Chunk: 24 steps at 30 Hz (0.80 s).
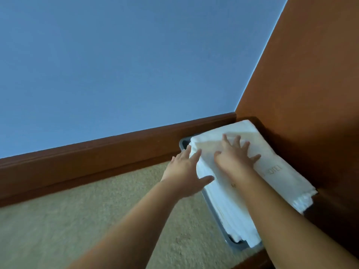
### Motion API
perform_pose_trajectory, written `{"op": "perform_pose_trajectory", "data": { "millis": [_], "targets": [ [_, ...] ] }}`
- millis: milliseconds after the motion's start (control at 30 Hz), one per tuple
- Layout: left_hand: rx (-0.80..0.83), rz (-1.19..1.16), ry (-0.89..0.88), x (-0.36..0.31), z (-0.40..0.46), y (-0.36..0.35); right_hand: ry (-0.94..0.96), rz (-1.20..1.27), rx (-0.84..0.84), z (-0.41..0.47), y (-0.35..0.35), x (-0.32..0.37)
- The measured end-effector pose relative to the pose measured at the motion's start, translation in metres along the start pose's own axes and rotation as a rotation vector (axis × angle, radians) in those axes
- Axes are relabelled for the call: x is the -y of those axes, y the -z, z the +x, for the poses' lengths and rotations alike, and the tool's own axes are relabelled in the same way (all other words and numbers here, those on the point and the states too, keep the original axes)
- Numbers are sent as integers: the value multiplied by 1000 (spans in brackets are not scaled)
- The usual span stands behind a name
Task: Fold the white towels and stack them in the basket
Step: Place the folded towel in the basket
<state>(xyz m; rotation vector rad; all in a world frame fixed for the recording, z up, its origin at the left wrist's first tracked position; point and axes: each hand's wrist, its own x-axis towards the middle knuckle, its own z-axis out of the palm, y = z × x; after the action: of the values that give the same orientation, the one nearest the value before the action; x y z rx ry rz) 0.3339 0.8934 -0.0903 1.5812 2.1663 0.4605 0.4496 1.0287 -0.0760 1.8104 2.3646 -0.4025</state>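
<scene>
- Head view, left first: left hand [184, 171] flat against the stack's left side, fingers straight, gripping nothing.
- Right hand [233, 156] spread flat on top, pressing down.
- Towels [275, 177] sit piled in the grey basket [209, 202], in the corner.

A stack of folded white towels [233, 193] fills the grey basket [236, 244], rising above and overhanging its rim.
</scene>
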Motion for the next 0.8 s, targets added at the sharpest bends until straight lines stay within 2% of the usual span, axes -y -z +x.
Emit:
{"op": "perform_pose_trajectory", "data": {
  "millis": [133, 233, 500, 800],
  "targets": [
    [-292, -77, 153, 59, -89, 48, 393, 110, -139, -71, 9, 84],
    [-423, -74, 235, 94, -154, 84, 590, 165, -183, -128, 14, 143],
    [-720, 0, 545, 198, -365, 157, 1048, 169, -34, -293, -17, 297],
    [-944, -32, 846, 297, -589, 164, 1374, 30, 141, -473, -91, 436]
  ]
}}
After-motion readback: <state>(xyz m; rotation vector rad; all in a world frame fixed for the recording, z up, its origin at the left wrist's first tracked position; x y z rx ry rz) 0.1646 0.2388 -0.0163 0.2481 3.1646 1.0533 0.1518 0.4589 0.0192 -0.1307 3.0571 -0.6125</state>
